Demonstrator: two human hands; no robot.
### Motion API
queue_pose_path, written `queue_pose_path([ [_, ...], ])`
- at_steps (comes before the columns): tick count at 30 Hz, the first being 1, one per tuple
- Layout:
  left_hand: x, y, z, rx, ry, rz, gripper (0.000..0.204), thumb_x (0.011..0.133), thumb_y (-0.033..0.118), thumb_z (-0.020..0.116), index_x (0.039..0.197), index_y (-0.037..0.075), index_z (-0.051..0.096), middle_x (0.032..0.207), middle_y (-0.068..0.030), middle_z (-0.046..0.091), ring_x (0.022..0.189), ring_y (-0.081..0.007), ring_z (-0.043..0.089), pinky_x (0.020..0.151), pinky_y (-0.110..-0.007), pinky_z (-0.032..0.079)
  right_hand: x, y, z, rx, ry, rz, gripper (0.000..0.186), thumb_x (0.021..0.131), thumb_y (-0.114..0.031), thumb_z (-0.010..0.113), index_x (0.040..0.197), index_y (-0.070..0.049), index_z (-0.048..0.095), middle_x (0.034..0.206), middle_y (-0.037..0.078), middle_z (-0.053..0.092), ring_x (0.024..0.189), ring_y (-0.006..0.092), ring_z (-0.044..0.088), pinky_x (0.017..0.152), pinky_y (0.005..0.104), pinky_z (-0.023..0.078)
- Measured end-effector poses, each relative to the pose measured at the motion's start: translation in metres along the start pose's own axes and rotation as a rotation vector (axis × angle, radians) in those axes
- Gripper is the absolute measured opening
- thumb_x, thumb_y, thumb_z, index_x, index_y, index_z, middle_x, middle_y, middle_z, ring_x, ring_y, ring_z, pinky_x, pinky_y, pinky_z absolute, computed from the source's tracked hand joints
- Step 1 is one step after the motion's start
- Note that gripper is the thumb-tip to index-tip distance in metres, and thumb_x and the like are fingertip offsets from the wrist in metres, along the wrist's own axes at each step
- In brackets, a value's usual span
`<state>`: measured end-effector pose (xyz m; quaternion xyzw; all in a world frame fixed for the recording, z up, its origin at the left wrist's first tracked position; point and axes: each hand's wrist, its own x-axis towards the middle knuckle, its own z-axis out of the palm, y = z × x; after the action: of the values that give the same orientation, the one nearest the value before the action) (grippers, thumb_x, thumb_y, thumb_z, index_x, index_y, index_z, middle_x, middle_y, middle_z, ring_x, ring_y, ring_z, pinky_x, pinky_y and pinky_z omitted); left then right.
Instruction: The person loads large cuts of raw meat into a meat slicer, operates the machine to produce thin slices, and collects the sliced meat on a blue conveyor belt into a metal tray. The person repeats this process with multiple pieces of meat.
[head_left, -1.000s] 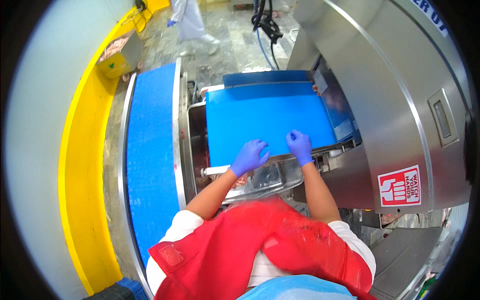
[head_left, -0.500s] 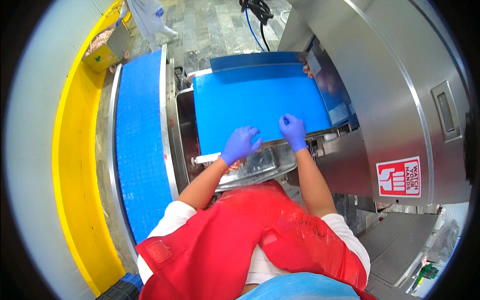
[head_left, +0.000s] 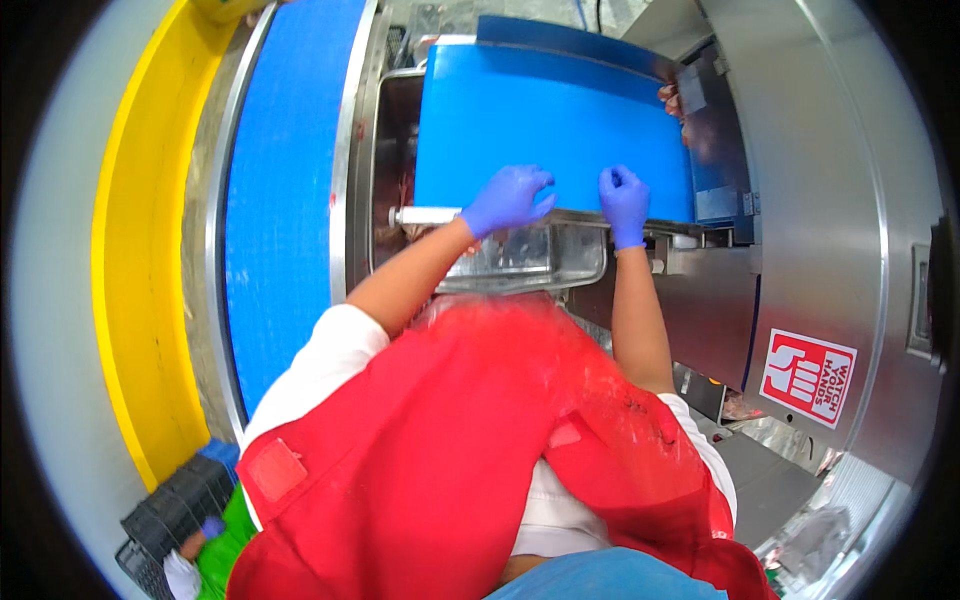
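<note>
Head view: one broad blue belt (head_left: 550, 120), upper middle of the frame, with two purple-gloved hands over its near edge; whether either touches it, cannot tell. Left hand (head_left: 507, 198): fingers loosely bent, a gap at the thumb. Right hand (head_left: 625, 205): fingers curled inward, narrow; cannot tell if anything sits inside. At the belt's right edge, a few meat pieces (head_left: 672, 100), partly behind a dark panel, exact count unclear. One white rod (head_left: 425, 215) just left of the left hand, its right end hidden. Below the belt, one metal tub (head_left: 575, 258), much of it covered by belt and arm; its contents hard to make out. Second blue belt (head_left: 285, 200), narrower, left of the tub, cut off at the top. One yellow barrier (head_left: 140, 250) at far left. Right side: one steel machine (head_left: 830, 200) running out of frame, one red-and-white sticker (head_left: 808, 378) on it. Red apron (head_left: 430, 430) fills lower middle. Lower left: black crate (head_left: 175, 515), dim; beside it another person's green garment (head_left: 228, 550), mostly cut off behind the apron.
</note>
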<state>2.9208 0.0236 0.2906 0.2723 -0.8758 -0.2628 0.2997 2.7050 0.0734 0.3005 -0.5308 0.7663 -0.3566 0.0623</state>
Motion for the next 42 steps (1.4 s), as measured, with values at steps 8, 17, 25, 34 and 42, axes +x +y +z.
queue_pose_path([
  [8, -0.004, 0.0, -0.004, 0.021, 0.044, -0.032, 0.025, 0.081, 0.028, 0.059, 0.089, 0.005, 0.064, 0.085, -0.0161, 0.063, 0.078, -0.0339, 0.062, 0.071, -0.043, 0.05, 0.001, 0.001, 0.003, 0.022, -0.021, -0.034, 0.025, 0.082, -0.023, 0.057, 0.073, 0.0, 0.055, 0.061, 0.017, 0.053, 0.049, 0.0221, 0.046, 0.05, 0.0354, 0.04],
  [17, -0.004, 0.006, 0.006, -0.068, 0.01, -0.078, 0.027, 0.075, 0.03, 0.059, 0.081, 0.004, 0.062, 0.08, -0.0172, 0.06, 0.08, -0.0352, 0.06, 0.071, -0.046, 0.048, -0.003, 0.017, -0.002, -0.046, -0.067, -0.08, 0.026, 0.087, -0.022, 0.056, 0.081, 0.002, 0.063, 0.066, 0.015, 0.06, 0.054, 0.0202, 0.047, 0.052, 0.0387, 0.038],
  [25, 0.006, -0.008, 0.014, -0.109, 0.056, -0.107, 0.028, 0.075, 0.03, 0.056, 0.076, 0.003, 0.063, 0.078, -0.0182, 0.061, 0.078, -0.0352, 0.06, 0.069, -0.047, 0.048, 0.026, 0.032, 0.009, -0.069, -0.22, -0.177, 0.031, 0.09, -0.023, 0.053, 0.089, 0.007, 0.062, 0.079, 0.02, 0.061, 0.063, 0.0264, 0.05, 0.062, 0.0401, 0.042],
  [34, 0.017, -0.003, 0.018, -0.1, 0.003, -0.128, 0.027, 0.072, 0.031, 0.058, 0.076, 0.007, 0.068, 0.078, -0.0156, 0.065, 0.073, -0.0327, 0.062, 0.067, -0.045, 0.049, 0.02, 0.019, -0.005, -0.007, -0.342, 0.005, 0.032, 0.089, -0.022, 0.052, 0.085, 0.009, 0.061, 0.074, 0.014, 0.06, 0.06, 0.0202, 0.05, 0.057, 0.0343, 0.042],
  [42, 0.021, -0.011, 0.015, -0.126, 0.059, -0.096, 0.025, 0.071, 0.029, 0.058, 0.073, 0.006, 0.068, 0.074, -0.0155, 0.065, 0.07, -0.0324, 0.062, 0.065, -0.044, 0.048, 0.037, 0.032, 0.003, -0.201, -0.449, -0.419, 0.022, 0.089, -0.016, 0.055, 0.089, 0.004, 0.065, 0.08, 0.017, 0.064, 0.068, 0.0248, 0.057, 0.06, 0.0345, 0.045],
])
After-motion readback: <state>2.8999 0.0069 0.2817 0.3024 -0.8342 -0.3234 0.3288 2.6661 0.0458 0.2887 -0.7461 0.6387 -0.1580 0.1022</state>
